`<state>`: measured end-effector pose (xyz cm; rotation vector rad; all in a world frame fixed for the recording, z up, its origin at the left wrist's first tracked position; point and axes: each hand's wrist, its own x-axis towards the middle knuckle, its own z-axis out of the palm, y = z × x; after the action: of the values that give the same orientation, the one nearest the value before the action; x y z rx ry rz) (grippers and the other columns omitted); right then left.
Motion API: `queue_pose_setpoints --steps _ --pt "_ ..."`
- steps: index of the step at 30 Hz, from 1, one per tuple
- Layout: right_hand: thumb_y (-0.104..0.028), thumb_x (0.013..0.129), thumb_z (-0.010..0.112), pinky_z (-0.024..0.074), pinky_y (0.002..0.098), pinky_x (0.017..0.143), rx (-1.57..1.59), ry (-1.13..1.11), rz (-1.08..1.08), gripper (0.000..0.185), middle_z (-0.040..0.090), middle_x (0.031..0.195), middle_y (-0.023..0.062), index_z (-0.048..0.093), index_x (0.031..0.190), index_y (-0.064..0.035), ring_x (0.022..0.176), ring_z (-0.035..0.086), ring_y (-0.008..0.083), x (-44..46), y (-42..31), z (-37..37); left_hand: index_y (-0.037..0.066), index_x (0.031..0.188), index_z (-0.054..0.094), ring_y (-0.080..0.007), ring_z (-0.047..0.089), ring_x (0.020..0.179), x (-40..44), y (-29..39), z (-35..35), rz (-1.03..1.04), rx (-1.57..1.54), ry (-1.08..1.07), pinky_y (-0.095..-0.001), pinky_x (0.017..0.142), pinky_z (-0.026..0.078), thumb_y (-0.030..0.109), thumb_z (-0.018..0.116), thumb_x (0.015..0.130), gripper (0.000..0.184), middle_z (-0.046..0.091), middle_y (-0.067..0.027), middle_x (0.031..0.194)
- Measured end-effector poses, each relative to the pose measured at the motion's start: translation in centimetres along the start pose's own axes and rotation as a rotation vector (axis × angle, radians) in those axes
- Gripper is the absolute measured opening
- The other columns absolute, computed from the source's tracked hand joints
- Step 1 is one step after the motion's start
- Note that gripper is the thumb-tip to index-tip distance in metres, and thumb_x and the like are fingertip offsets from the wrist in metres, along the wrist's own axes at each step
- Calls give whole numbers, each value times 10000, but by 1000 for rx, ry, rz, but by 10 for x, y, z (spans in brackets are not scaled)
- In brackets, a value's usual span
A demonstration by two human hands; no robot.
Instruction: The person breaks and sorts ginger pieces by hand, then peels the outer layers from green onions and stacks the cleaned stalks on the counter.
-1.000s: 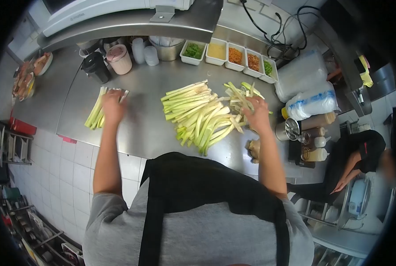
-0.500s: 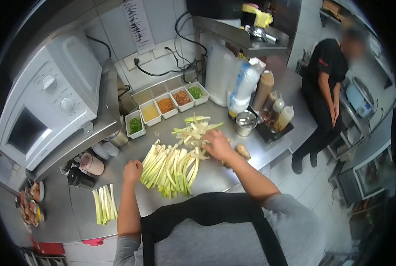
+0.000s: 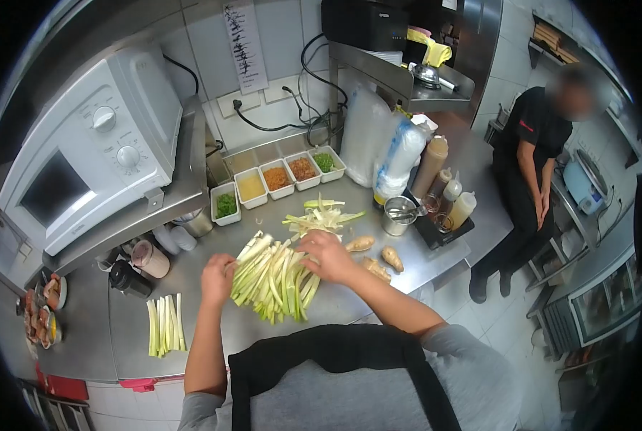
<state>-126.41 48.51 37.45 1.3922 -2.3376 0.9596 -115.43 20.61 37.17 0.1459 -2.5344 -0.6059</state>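
A loose pile of trimmed green onion stalks (image 3: pixel 274 284) lies on the steel counter. My left hand (image 3: pixel 219 279) is at its left edge, fingers loosely bent and slightly apart, with nothing visible in them. My right hand (image 3: pixel 326 256) reaches over the pile's upper right side. Its fingers are bent and apart, touching or just above the stalks; the fingertips are partly hidden. Behind it is a heap of pale peelings and leaf scraps (image 3: pixel 317 218). A separate row of stalks (image 3: pixel 165 325) lies to the left.
Ginger pieces (image 3: pixel 391 258) lie right of my right hand. White tubs of chopped ingredients (image 3: pixel 278 181) line the wall. A metal cup (image 3: pixel 398 215) and sauce bottles (image 3: pixel 450 194) stand at right. A microwave (image 3: pixel 91 151) overhangs the left. A person (image 3: pixel 525 172) sits at far right.
My right hand has moved from the scraps back toward me, onto the stalk pile's edge. My left hand has loosened from a fist beside the pile. The view has shifted slightly.
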Motion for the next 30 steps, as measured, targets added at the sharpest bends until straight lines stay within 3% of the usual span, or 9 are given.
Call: queue_pose_setpoints --steps 3,7,12,17,19,21,23,26,30 --pt "-194 760 640 375 442 901 -78 52 -159 346 573 1041 87 566 1095 -150 1071 500 282 14 -37 1 45 809 590 -307 577 742 -1 58 -7 128 -46 -80 -373 659 465 89 637 739 94 587 -112 790" --pt "-230 802 590 460 417 719 46 -411 131 304 622 883 121 530 1083 -130 840 597 337 14 -35 23 64 809 586 -295 574 739 -10 86 3 177 -122 -56 -379 635 462 96 643 743 93 580 -90 782" --pt "-183 827 565 472 345 609 511 -325 359 223 609 781 93 523 1035 -115 697 593 238 -3 -25 40 75 778 581 -271 539 959 -12 85 7 442 -2 35 -402 791 428 79 655 697 111 573 -68 963" --pt "-216 880 524 423 240 486 883 -138 674 158 590 694 8 553 988 -104 550 528 87 -2 18 35 95 848 597 -268 511 1029 9 89 39 507 -15 91 -405 848 404 96 663 693 168 570 -67 1013" --pt "-241 898 507 405 215 470 899 -24 760 175 594 685 -9 588 948 -94 533 513 65 -2 46 25 88 945 572 -264 563 934 23 104 49 427 -133 1 -361 796 448 101 643 753 205 583 -90 960" --pt "-268 905 505 399 209 474 886 4 799 209 609 710 -4 609 912 -87 560 511 59 5 41 -10 79 1056 520 -215 607 758 38 110 68 -84 -643 -195 -313 681 487 135 614 821 259 590 -105 925" --pt "-284 907 507 397 205 484 773 -16 761 235 620 731 -4 617 912 -77 592 512 52 13 33 -29 86 1121 479 -138 593 635 55 104 89 -126 -954 -186 -268 579 492 183 601 854 309 593 -86 866" --pt "-279 905 501 412 230 512 570 -25 671 253 622 717 5 630 934 -63 604 528 77 18 34 -34 66 1205 396 -101 578 698 73 130 64 -372 -996 -282 -231 578 473 128 568 879 374 563 -46 824" --pt "-254 880 505 449 342 575 164 53 501 224 626 718 116 625 942 -76 645 588 250 27 40 -22 2 980 504 -101 589 723 83 102 73 -348 -1124 -332 -221 589 484 92 590 860 173 574 -55 836"
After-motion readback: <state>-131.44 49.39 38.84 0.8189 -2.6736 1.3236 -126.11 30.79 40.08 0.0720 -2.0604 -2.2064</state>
